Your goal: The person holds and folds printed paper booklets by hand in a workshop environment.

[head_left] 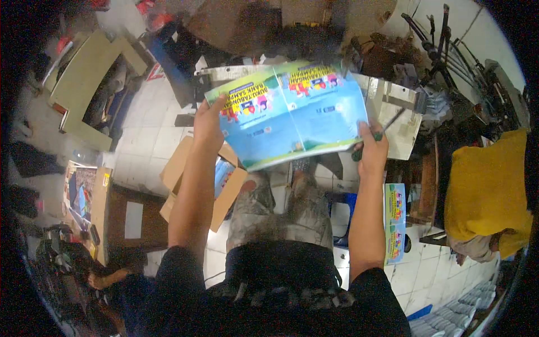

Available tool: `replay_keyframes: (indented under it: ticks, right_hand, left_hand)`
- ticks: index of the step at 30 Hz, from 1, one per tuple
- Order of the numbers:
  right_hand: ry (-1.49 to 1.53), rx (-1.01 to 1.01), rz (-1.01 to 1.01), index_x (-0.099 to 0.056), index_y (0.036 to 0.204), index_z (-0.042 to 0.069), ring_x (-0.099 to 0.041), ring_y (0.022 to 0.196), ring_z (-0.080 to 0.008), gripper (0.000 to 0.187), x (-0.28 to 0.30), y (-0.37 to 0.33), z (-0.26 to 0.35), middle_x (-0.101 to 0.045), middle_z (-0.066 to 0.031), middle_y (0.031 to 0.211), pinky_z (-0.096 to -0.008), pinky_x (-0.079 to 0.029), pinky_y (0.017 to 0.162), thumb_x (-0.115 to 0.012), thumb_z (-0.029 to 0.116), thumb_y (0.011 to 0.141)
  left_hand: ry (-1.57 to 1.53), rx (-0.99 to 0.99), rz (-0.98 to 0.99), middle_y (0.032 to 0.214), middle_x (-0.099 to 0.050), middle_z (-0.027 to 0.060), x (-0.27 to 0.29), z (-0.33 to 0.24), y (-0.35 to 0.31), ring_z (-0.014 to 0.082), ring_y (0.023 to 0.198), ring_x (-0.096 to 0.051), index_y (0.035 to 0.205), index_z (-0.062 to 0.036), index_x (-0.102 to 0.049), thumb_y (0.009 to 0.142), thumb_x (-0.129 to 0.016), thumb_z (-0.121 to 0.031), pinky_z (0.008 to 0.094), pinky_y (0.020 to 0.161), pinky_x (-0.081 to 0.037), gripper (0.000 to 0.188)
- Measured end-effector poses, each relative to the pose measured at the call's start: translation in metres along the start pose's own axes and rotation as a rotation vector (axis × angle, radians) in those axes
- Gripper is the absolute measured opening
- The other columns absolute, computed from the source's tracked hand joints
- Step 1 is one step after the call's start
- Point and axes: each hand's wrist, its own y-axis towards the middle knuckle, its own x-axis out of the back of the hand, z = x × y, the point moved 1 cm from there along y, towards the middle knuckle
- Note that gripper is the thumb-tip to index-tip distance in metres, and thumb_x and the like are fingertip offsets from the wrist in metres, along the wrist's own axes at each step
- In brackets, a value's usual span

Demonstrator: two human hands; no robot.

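In front of my chest, a wide blue and green printed sheet or thin stack of sheets [269, 132] is stretched between my two hands, tilted and slightly curved. My left hand [209, 126] is closed on its left edge, thumb on top. At the lower right corner my right hand [373, 149] pinches the sheet. That hand also holds a slim tool like a screwdriver, its green handle [357, 153] partly hidden by the fingers and its dark shaft pointing up and right. Below my left forearm stands an open cardboard box [229, 203] with blue printed pieces [223, 175] inside.
Beside my right forearm lie more printed sheets [394, 224], next to a blue plastic stool [343, 208]. A metal panel [401, 135] is behind my right hand. A person in a yellow garment [485, 194] is at the right. Wooden cabinet parts [90, 84] stand at the left.
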Motion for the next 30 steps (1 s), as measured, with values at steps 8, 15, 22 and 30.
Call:
replay_keyframes:
  ticks: [8, 15, 22, 30]
  right_hand:
    - [-0.19, -0.176, 0.13, -0.06, 0.105, -0.001, -0.049, 0.052, -0.0082, 0.028, 0.063, -0.05, -0.018, -0.062, -0.0028, 0.078, -0.0232, -0.04, 0.047, -0.071, 0.01, 0.082]
    - [-0.271, -0.24, 0.459, -0.068, 0.102, 0.002, -0.058, 0.064, -0.0063, 0.028, 0.039, -0.075, 0.043, -0.066, -0.0007, 0.08, -0.0223, -0.045, 0.054, -0.076, 0.011, 0.077]
    - [-0.478, 0.282, 0.231, -0.069, 0.089, 0.002, -0.062, 0.056, -0.0137, 0.014, 0.009, -0.119, 0.061, -0.069, -0.0097, 0.076, -0.0248, -0.047, 0.051, -0.073, 0.011, 0.079]
    - [-0.562, 1.261, 0.414, -0.071, 0.086, 0.012, -0.062, 0.062, -0.0172, 0.018, -0.014, -0.163, 0.103, -0.072, -0.007, 0.088, -0.0273, -0.047, 0.053, -0.075, 0.007, 0.069]
  left_hand:
    - [-0.051, -0.016, 0.102, 0.099, -0.064, 0.0065, 0.038, 0.028, -0.048, 0.013, 0.082, -0.061, 0.115, -0.0012, -0.055, 0.093, -0.059, -0.015, 0.0278, 0.068, -0.05, 0.027]
    - [0.04, -0.178, 0.208, 0.094, -0.063, 0.0099, 0.086, 0.019, -0.088, 0.0162, 0.08, -0.061, 0.11, 0.0012, -0.054, 0.091, -0.056, -0.008, 0.0298, 0.071, -0.05, 0.021]
    - [0.39, -0.474, 0.111, 0.12, -0.056, 0.0158, 0.086, -0.033, -0.13, 0.0263, 0.113, -0.053, 0.121, -0.0009, -0.051, 0.082, -0.07, -0.013, 0.0406, 0.096, -0.045, 0.045]
    - [1.126, -1.161, 0.251, 0.11, -0.064, 0.0016, 0.0, -0.059, -0.226, 0.0239, 0.107, -0.055, 0.094, -0.0189, -0.068, 0.065, -0.079, -0.026, 0.0459, 0.099, -0.026, 0.032]
